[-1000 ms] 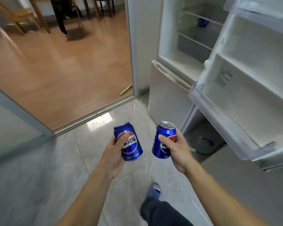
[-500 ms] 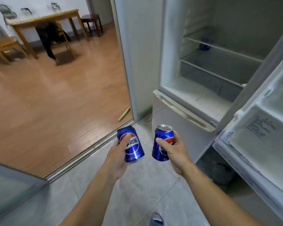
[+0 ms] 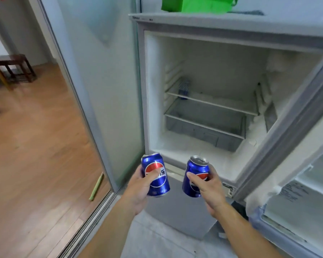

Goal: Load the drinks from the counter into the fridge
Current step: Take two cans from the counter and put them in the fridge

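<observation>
Gripping cans (image 3: 155, 175): both hands (image 3: 138, 190).

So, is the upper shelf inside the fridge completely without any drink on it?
No, one blue can already stands at the back left of the upper shelf in the open fridge.

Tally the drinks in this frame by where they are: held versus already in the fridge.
Blue cans in hand: 2, left can, right can
Blue cans on the fridge shelf: 1, shelf can, blurry
Total: 3
</observation>
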